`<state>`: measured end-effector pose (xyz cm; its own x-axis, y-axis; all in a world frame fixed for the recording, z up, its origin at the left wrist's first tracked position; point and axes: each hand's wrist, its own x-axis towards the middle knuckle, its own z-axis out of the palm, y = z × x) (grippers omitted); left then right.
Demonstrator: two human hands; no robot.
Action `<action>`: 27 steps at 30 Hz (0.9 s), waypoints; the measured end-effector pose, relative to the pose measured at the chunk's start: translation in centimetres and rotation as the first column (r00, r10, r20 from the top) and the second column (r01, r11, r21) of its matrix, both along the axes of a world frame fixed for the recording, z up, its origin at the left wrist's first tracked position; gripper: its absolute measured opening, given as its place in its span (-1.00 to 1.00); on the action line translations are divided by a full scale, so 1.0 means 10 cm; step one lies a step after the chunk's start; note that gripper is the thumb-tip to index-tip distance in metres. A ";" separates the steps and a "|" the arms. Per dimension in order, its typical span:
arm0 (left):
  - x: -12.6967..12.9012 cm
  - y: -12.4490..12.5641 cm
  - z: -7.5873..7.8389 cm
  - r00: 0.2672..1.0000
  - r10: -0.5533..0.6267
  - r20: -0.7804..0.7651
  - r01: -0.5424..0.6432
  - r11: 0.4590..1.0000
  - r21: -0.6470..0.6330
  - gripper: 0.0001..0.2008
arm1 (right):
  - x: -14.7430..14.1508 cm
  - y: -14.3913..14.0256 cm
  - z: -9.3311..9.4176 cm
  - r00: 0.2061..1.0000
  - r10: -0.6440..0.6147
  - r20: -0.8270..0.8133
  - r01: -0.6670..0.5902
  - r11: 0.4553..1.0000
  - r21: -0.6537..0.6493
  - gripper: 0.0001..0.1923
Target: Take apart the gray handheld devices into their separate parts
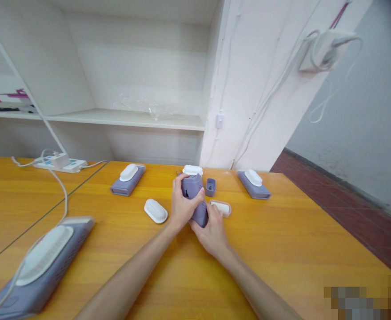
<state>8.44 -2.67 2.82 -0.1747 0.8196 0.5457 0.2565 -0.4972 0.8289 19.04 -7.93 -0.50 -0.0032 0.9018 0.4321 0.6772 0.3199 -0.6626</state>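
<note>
Both hands grip a purple-grey box-shaped device (199, 211) with small holes along one side, held tilted above the table. My left hand (181, 202) is closed round its upper part, thumb across the near face. Around the lower end, my right hand (213, 233) has its fingers wrapped. Just behind the device lies a white oval piece (193, 170), partly hidden. To its right stands a small purple-grey hollow cap (210, 187). An oval piece with a pale rim (222, 207) lies beside my right fingers. Left of my hands rests another white oval piece (155, 211).
Similar purple-grey devices with white ovals on top lie at the back left (128, 180), back right (254, 184) and, larger, near left (57, 273). A power strip (60, 163) trails a white cable over the table (298, 249). White shelves (125, 118) stand behind.
</note>
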 end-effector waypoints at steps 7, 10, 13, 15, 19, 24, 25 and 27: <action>-0.01 -0.03 -0.01 1.000 -0.004 0.014 0.004 1.000 0.015 -0.53 | -0.04 -0.05 0.00 0.998 0.011 -0.065 -0.012 1.000 -0.005 -0.66; 0.00 -0.05 -0.03 1.000 -0.003 0.022 0.003 1.000 0.007 -0.53 | -0.05 -0.06 -0.01 0.997 0.014 -0.078 -0.015 1.000 -0.012 -0.68; 0.01 -0.05 -0.03 1.000 -0.008 0.030 0.008 1.000 0.004 -0.53 | -0.05 -0.07 0.00 0.997 0.002 -0.073 -0.004 1.000 -0.015 -0.73; 0.01 -0.04 -0.03 0.999 -0.003 0.035 0.003 1.000 0.001 -0.53 | -0.05 -0.07 0.00 0.997 0.001 -0.080 -0.002 1.000 -0.018 -0.75; -0.02 0.02 -0.03 1.000 -0.012 0.018 0.012 1.000 -0.016 -0.55 | -0.03 -0.03 0.02 0.986 0.054 -0.158 -0.065 0.996 -0.064 -0.73; -0.06 0.09 -0.04 0.999 -0.045 0.002 0.045 0.998 -0.053 -0.58 | 0.02 0.04 0.04 0.953 0.169 -0.252 -0.197 0.976 -0.091 -0.65; -0.05 0.09 -0.03 0.999 -0.033 0.003 0.033 0.998 -0.054 -0.58 | 0.02 0.04 0.04 0.956 0.170 -0.240 -0.197 0.976 -0.091 -0.66; -0.03 0.07 -0.03 1.000 0.007 0.007 -0.007 0.999 -0.034 -0.58 | 0.00 0.03 0.05 0.972 0.136 -0.191 -0.154 0.985 -0.083 -0.70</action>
<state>8.13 -1.98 2.56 -0.1846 0.8362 0.5165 0.2536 -0.4672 0.8470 19.08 -7.67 0.00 -0.0659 0.9349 0.3486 0.4915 0.3345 -0.8041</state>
